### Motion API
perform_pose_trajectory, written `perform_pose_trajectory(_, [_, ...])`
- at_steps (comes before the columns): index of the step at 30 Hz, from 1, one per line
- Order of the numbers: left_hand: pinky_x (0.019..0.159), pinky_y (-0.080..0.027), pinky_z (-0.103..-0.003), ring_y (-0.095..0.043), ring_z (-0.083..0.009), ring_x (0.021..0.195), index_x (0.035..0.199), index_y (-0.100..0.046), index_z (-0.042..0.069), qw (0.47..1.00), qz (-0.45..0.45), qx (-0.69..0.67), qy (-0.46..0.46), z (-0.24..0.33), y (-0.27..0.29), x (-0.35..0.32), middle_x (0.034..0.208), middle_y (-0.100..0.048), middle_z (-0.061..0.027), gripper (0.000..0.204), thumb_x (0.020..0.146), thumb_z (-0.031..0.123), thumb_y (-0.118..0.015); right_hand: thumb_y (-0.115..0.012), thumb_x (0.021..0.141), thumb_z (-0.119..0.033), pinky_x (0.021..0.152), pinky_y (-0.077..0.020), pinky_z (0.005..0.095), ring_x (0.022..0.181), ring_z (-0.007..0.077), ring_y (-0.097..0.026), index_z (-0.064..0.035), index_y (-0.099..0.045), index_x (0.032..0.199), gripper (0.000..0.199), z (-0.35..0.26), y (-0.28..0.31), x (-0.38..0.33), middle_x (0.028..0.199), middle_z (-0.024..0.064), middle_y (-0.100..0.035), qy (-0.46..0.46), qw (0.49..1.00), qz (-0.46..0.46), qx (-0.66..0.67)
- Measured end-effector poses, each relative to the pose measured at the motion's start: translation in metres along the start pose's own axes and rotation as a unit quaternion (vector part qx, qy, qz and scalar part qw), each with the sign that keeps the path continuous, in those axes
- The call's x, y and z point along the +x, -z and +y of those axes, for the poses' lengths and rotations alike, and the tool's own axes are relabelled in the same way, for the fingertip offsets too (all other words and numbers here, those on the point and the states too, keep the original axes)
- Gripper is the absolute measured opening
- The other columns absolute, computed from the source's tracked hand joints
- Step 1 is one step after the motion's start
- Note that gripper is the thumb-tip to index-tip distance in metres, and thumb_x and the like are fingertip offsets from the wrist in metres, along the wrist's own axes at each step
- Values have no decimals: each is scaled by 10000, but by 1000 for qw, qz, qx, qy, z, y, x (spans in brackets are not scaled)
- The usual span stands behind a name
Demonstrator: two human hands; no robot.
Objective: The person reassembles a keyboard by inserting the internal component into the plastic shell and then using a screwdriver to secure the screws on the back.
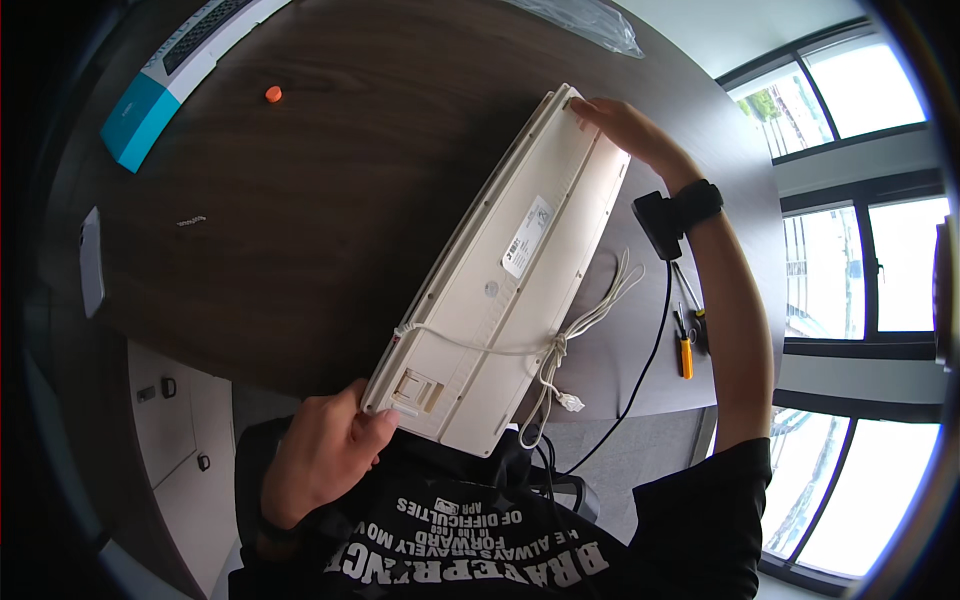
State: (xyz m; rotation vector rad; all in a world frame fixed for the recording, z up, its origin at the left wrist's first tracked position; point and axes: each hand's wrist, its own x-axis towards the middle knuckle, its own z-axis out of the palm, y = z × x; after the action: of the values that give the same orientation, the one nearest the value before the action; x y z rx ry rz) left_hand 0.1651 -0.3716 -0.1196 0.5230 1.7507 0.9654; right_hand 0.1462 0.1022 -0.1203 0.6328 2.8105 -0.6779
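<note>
I hold a cream-white computer keyboard turned underside up, slanting from near my chest to the far right over a dark wooden table. My left hand grips its near corner beside a fold-out foot. My right hand holds the far end, fingers over the edge. A white label sits on the keyboard's back. Its white cable is bundled and knotted, hanging off the right side with the plug dangling. A black device is strapped at my right wrist, with a black cord running down.
A small orange cap lies on the table at the far left. A blue and white box sits at the upper left edge. Screwdrivers with yellow handles lie under my right forearm. A clear plastic bag is at the far edge. Windows stand at the right.
</note>
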Motion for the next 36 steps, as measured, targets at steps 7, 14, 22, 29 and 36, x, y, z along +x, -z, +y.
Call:
perform_pose_trajectory(7, [645,-594,-304,-677,-205,821,1271,-410,-71,981,48,-178,-63,-3,-4,4,1046,-638,-202,350,971,109,-428,-497,909,-637,937,-413,371,1011,193,-566,-98,-625,1077,578,-5,9,-19,1011,81,-626,-20,995,-42,91])
perform_pose_trajectory(14, [759,-513,-291,-614,-162,880,1232,-470,-52,982,127,-86,-109,2,11,5,1024,-626,-150,336,1010,195,-417,-514,917,-612,909,-423,327,970,191,-559,-16,-611,1172,655,18,6,-40,998,100,-608,-98,969,-75,213])
perform_pose_trajectory(22, [857,-458,-280,-592,-157,950,1232,-539,-49,967,207,-92,-114,-4,21,16,1060,-624,-123,341,1001,194,-479,-566,898,-580,760,-404,273,806,157,-558,11,-663,1046,617,33,-11,-90,840,87,-627,-111,961,15,251])
perform_pose_trajectory(29, [972,-413,-285,-582,-169,1057,1266,-558,-35,954,269,-39,-129,-10,41,28,1168,-627,-145,346,994,174,-508,-612,893,-541,664,-430,281,695,154,-575,9,-671,885,553,42,-33,-141,713,83,-596,-143,962,54,224])
perform_pose_trajectory(36, [994,-378,-264,-555,-151,1100,1326,-523,-12,933,325,-28,-150,-14,67,53,1205,-596,-118,373,986,140,-515,-608,907,-528,466,-432,265,498,132,-547,28,-666,794,570,38,-40,-176,561,45,-541,-177,960,17,216])
